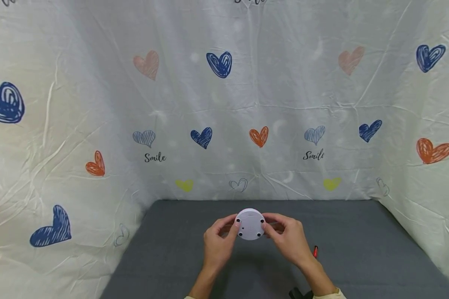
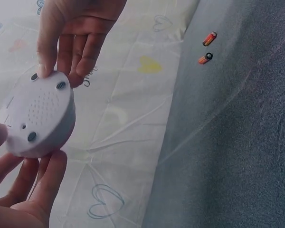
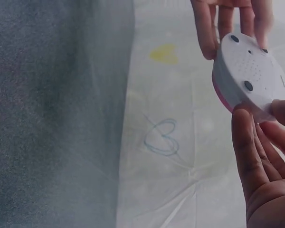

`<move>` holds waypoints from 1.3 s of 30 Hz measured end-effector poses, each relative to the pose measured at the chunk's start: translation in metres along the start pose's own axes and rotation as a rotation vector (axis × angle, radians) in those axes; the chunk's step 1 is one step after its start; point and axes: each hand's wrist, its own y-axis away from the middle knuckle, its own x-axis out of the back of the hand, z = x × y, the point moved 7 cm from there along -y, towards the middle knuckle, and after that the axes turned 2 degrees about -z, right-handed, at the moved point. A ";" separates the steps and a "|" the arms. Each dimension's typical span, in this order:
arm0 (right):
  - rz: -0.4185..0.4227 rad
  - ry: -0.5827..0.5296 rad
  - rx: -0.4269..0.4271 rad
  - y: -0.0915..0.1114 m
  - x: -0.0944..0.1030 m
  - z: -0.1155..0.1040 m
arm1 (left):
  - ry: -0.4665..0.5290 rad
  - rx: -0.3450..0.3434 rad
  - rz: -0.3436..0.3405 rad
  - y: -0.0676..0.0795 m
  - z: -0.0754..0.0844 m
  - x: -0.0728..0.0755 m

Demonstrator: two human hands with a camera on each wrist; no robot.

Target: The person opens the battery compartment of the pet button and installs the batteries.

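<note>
A round white device (image 1: 250, 224) is held up above the dark tabletop, its flat underside turned toward the head camera. That underside carries several dark round feet and a patch of small holes, and a pink edge (image 3: 222, 97) shows on its far side in the right wrist view. My left hand (image 1: 218, 241) pinches the left rim, thumb on the underside and fingers behind. On the opposite rim, my right hand (image 1: 289, 238) grips in the same way. The device's other face is hidden from the head view.
Two small red-and-black batteries (image 2: 209, 39) lie on the grey cloth-covered table (image 1: 164, 249); one red battery (image 1: 315, 251) shows beside the right forearm. A black object (image 1: 300, 294) is partly hidden near the right sleeve. Heart-printed white curtains (image 1: 247, 91) enclose the table.
</note>
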 end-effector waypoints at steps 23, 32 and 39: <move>-0.116 -0.043 -0.259 0.011 -0.012 0.041 | 0.258 0.430 -0.191 0.017 -0.042 -0.017; -0.187 -0.017 -0.296 0.020 -0.023 0.060 | 0.199 0.515 -0.251 0.031 -0.070 -0.025; -0.262 -0.011 -0.357 0.029 -0.030 0.076 | 0.177 0.585 -0.289 0.039 -0.084 -0.030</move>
